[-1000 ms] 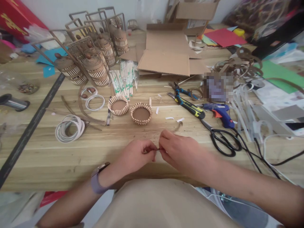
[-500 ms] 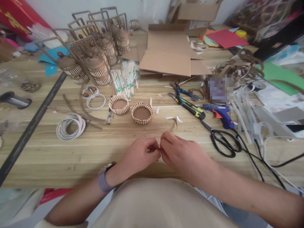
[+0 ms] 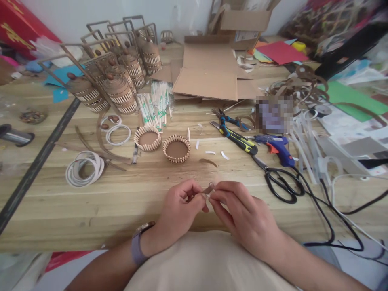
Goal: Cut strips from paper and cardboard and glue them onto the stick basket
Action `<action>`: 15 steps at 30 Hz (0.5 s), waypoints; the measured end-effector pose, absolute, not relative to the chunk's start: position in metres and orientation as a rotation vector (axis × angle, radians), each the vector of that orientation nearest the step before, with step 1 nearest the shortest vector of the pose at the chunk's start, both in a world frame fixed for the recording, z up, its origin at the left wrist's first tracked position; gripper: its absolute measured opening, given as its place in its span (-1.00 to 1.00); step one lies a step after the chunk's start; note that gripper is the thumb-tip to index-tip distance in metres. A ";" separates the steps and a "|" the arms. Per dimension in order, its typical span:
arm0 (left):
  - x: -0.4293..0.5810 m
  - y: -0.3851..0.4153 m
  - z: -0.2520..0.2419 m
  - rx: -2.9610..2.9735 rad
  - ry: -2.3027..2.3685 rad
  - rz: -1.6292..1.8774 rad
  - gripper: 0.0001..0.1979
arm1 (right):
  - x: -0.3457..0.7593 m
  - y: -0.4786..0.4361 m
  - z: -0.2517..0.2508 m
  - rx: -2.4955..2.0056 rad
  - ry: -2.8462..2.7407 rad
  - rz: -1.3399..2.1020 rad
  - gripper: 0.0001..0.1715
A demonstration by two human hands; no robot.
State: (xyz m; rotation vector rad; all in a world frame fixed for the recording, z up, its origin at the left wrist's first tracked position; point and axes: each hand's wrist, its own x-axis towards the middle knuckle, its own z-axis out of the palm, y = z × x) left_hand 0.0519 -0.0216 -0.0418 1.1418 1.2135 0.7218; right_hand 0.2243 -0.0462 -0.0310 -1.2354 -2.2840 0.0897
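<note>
Over the near edge of the wooden table (image 3: 91,210) my left hand (image 3: 182,206) and my right hand (image 3: 242,214) meet. Both pinch one small brown strip (image 3: 208,188) between thumb and fingertips; its end sticks up between them. A watch with a purple strap (image 3: 138,246) sits on my left wrist. Just beyond the hands stand two small round stick-walled baskets (image 3: 176,148), and a loose curved brown strip (image 3: 208,162) lies near them.
Black scissors (image 3: 280,182), a blue glue gun (image 3: 277,145), a yellow-black utility knife (image 3: 238,138) and cables lie to the right. White tape rings (image 3: 83,169) lie left. Finished small lantern-like cages (image 3: 117,87), wrapped sticks (image 3: 154,105) and flat cardboard (image 3: 206,81) stand behind.
Both hands have turned and drawn nearer to me, lifting the strip so its end now shows. The curved brown strip on the table now lies flat.
</note>
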 end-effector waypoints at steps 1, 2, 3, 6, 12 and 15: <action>0.051 -0.021 -0.042 1.130 1.237 0.751 -0.89 | 0.227 -0.048 -0.030 -1.221 -2.252 0.081 -0.74; 0.050 -0.019 -0.042 1.114 1.272 0.803 -0.88 | 0.230 -0.049 -0.028 -1.203 -2.219 0.080 -0.79; 0.048 -0.018 -0.042 1.097 1.308 0.865 -0.87 | 0.233 -0.050 -0.027 -1.193 -2.179 0.102 -0.83; 0.045 -0.014 -0.044 1.072 1.305 0.935 -0.86 | 0.243 -0.051 -0.025 -1.240 -1.991 0.319 -0.88; 0.054 -0.014 -0.054 0.945 0.970 0.667 -0.79 | 0.239 -0.044 -0.036 -1.167 -1.446 0.894 -0.84; 0.056 -0.016 -0.060 0.847 0.889 0.625 -0.69 | 0.234 -0.044 -0.046 -1.086 -1.280 1.069 -0.85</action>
